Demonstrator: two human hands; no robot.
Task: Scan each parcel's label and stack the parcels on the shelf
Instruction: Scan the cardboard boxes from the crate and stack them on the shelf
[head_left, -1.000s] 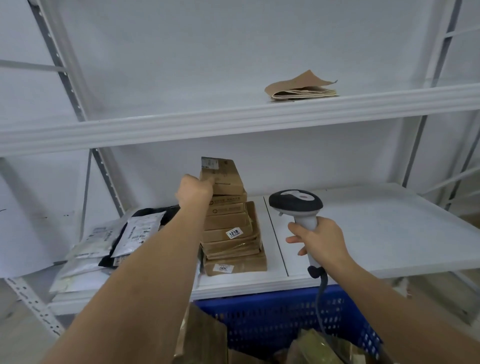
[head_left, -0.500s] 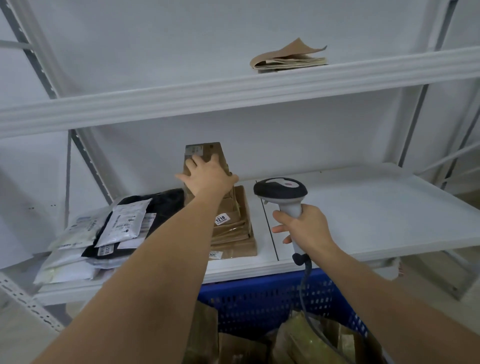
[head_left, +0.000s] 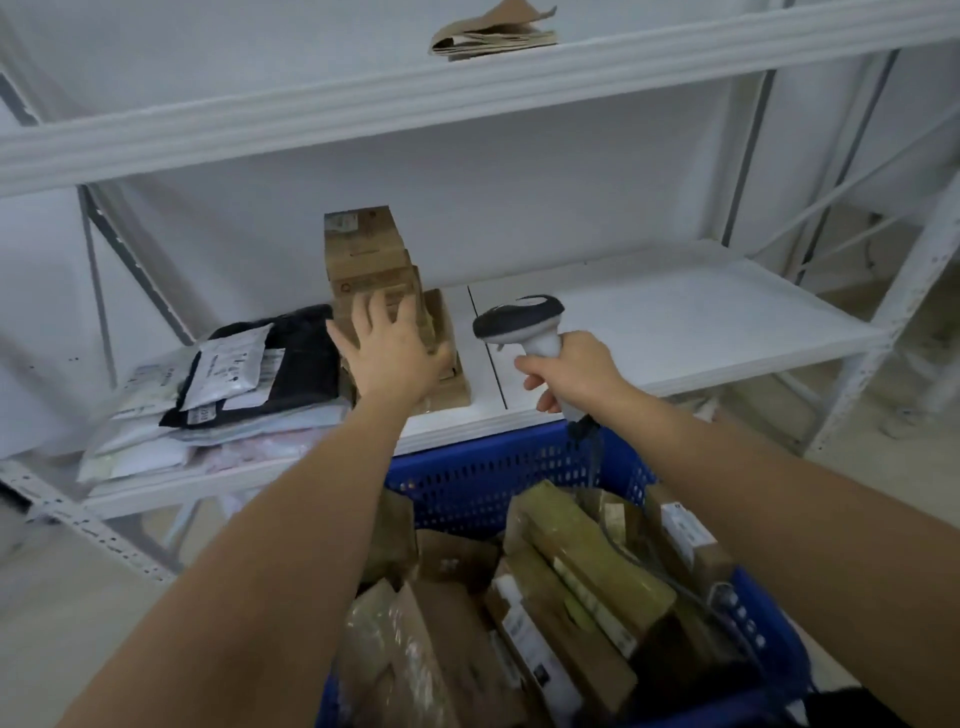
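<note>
A stack of brown cardboard parcels stands on the middle shelf, its top box bearing a white label. My left hand is spread in front of the stack's lower boxes with fingers straight and holds nothing. My right hand grips the handle of a white and black barcode scanner, held just right of the stack above the shelf's front edge. A blue crate below holds several more brown parcels.
A pile of black and white poly mailer bags lies on the shelf left of the stack. Folded brown paper sits on the upper shelf. The shelf's right half is bare white board. Metal uprights frame both sides.
My left hand let go of the top parcel, now on the stack, and drew back down in front of the lower boxes. The view tilted down, showing the crate.
</note>
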